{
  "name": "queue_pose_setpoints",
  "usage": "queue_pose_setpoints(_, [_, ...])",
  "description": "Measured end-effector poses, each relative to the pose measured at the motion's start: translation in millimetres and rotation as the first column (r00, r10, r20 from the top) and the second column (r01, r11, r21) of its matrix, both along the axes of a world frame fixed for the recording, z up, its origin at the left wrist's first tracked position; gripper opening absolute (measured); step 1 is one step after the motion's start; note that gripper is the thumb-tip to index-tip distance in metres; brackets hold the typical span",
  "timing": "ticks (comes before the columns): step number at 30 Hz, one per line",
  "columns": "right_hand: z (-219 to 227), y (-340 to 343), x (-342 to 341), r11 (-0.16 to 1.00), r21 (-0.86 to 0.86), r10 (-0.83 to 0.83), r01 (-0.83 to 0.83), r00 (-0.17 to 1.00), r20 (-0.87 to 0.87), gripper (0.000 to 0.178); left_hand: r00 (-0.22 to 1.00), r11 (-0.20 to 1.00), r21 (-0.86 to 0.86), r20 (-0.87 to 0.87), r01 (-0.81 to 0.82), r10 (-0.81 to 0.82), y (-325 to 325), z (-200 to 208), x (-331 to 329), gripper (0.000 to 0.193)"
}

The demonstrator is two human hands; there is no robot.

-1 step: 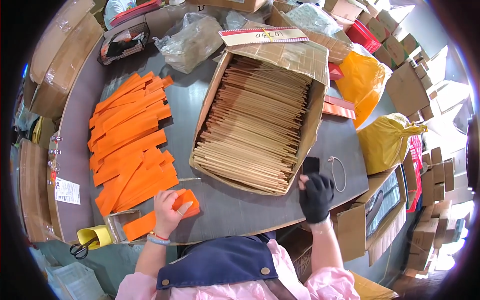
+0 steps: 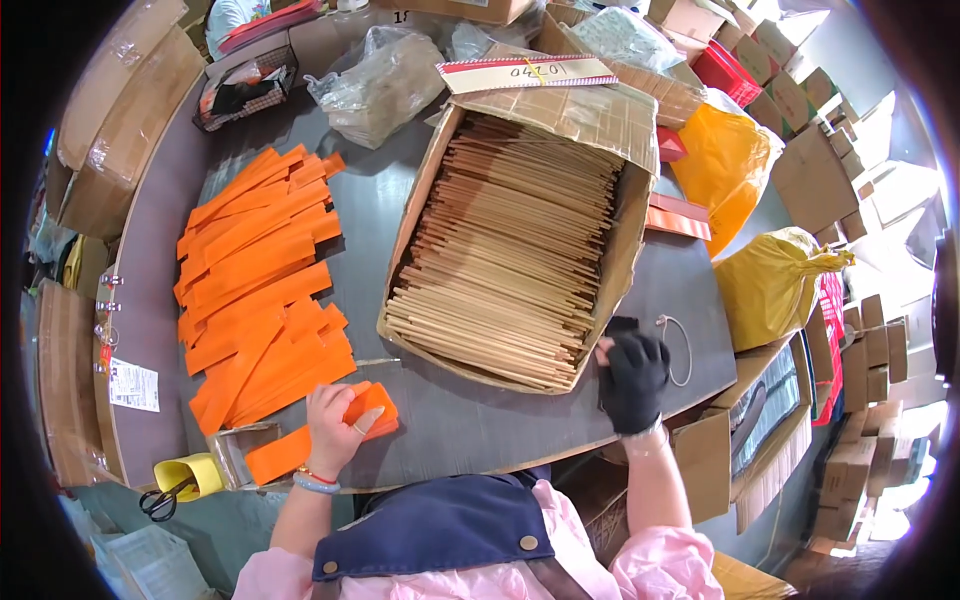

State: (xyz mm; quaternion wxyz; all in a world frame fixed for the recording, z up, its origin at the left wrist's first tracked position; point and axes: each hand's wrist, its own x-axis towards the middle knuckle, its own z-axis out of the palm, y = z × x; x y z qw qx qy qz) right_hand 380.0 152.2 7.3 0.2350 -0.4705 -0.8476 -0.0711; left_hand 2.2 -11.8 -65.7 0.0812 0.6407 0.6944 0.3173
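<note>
My left hand is closed around a bundle of flat orange strips near the table's front edge, the thumb on top and a folded end standing out past the fingers. Behind it lies a wide, loose pile of similar orange strips. In the middle stands an open cardboard box packed with thin wooden sticks lying crosswise. At the box's near right corner is my right hand, in a black glove with bare fingertips. Its fingers curl in beside a flat black object, partly covered; what they hold, if anything, is hidden.
A white loop of cord lies right of my right hand. Yellow bags and an open carton flank the table's right side. A clear plastic bag sits at the back. Scissors rest in a yellow holder at front left.
My right hand has shifted slightly forward, covering more of the flat black object. My left hand stays in nearly the same place with the orange strips.
</note>
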Motion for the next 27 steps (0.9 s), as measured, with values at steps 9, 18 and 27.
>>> queue_pose_setpoints(9, [-0.3, 81.4, -20.7, 0.989, -0.111, 0.126, -0.095, 0.942, 0.310, 0.013, 0.999, 0.996, -0.086, 0.008, -0.035, 0.036, 1.0, 6.4, 0.3, 0.041])
queue_pose_setpoints(18, [-14.0, 117.0, -43.0, 0.985, -0.118, 0.159, -0.122, 0.908, 0.388, 0.009, 0.999, 0.989, -0.144, 0.011, -0.044, 0.046, 3.4, 7.5, -0.5, 0.039])
queue_pose_setpoints(27, [-31.3, 129.7, -48.6, 0.990, -0.089, 0.139, -0.109, 0.856, 0.498, 0.008, 0.999, 0.987, -0.150, -0.012, -0.053, 0.052, 5.0, 11.0, 1.0, 0.040])
